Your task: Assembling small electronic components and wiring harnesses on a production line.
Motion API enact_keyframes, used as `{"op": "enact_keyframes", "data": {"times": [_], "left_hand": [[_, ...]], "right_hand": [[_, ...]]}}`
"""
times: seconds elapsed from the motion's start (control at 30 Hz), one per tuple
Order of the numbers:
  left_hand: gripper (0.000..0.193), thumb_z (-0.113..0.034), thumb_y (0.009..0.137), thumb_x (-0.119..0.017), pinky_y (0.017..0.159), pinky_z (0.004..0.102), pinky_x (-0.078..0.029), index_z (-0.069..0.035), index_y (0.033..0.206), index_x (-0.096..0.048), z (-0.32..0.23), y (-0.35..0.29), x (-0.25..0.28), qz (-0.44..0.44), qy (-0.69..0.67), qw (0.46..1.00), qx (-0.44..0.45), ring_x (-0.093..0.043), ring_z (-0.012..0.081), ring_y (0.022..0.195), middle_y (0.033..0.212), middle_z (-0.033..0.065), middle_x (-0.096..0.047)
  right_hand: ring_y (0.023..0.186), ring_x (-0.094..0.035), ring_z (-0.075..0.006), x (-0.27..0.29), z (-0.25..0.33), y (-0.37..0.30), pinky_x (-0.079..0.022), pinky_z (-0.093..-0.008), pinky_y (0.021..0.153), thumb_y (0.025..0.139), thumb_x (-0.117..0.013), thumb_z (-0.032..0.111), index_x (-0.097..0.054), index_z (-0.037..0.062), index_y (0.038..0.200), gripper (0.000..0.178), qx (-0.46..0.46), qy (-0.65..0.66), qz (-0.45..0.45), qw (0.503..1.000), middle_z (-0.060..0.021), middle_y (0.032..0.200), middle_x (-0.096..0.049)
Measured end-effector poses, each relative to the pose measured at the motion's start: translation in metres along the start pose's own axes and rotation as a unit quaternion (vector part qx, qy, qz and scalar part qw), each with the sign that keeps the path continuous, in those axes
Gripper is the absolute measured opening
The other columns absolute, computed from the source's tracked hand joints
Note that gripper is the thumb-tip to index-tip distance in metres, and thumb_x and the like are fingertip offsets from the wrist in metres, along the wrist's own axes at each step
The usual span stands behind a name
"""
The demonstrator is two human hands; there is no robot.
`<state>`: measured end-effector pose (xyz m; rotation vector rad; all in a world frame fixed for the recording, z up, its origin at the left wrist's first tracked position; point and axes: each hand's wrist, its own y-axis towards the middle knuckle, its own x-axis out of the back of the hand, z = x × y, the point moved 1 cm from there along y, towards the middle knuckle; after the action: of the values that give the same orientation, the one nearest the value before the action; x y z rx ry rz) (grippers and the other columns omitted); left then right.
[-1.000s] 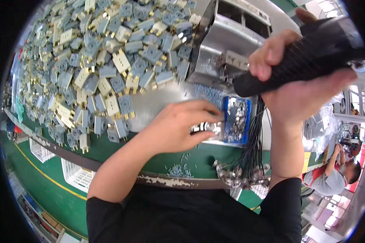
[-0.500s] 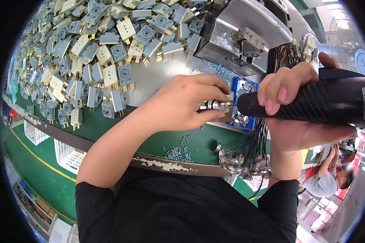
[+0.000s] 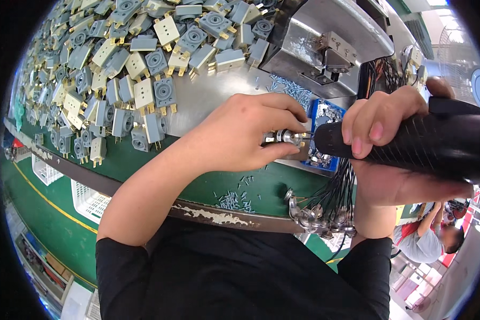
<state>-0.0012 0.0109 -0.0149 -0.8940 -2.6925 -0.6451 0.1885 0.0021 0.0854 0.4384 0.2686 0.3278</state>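
Between the thumb and fingers of my left hand (image 3: 245,130) is a small round metal part with brass terminals (image 3: 286,136), partly hidden by the fingers. My right hand (image 3: 386,125) is wrapped round a black electric screwdriver (image 3: 432,141), held roughly level from the right. Its thin bit reaches the metal part; whether it sits on a screw is too small to tell. Just behind the bit lies a blue tray (image 3: 314,111) of small shiny metal pieces. Loose screws (image 3: 290,89) are scattered on the metal plate beyond my left hand.
Many grey and cream terminal blocks (image 3: 164,95) are heaped at the far left. A bent metal fixture (image 3: 304,37) stands at the back. More screws (image 3: 232,200) lie near the front edge. Round metal parts on black wires (image 3: 314,216) sit at right. Another person (image 3: 424,242) works farther right.
Both hands keep their grips, and the screwdriver's bit stays at the metal part. The screwdriver's nose has shifted slightly right and its body sits a little lower in the picture.
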Motion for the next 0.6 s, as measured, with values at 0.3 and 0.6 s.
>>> {"op": "enact_keyframes", "data": {"times": [0.3,0.6], "left_hand": [[0.028,-0.012,0.081,-0.084,0.087,0.0395,-0.06,-0.003,0.106,-0.077,-0.001,0.001,-0.002,-0.012,-0.003,1.0,-0.009,-0.074,0.0315,0.1,0.116,0.011,-0.074],[0.025,-0.015,0.083,-0.08,0.085,0.0383,-0.06,-0.004,0.105,-0.076,-0.006,0.001,-0.002,-0.008,0.013,1.0,-0.002,-0.074,0.0295,0.098,0.113,0.0083,-0.075]], "right_hand": [[0.061,-0.057,-0.0157,0.004,-0.01,-0.011,-0.049,-0.0343,0.058,0.076,-0.049,0.099,-0.039,0.0106,0.151,0.116,-0.018,0.028,0.012,0.999,-0.004,0.083,-0.056],[0.061,-0.059,-0.0168,0.005,-0.002,-0.012,-0.05,-0.0351,0.058,0.075,-0.055,0.097,-0.041,0.0102,0.144,0.111,-0.018,0.037,0.032,0.999,-0.0047,0.083,-0.058]]}}
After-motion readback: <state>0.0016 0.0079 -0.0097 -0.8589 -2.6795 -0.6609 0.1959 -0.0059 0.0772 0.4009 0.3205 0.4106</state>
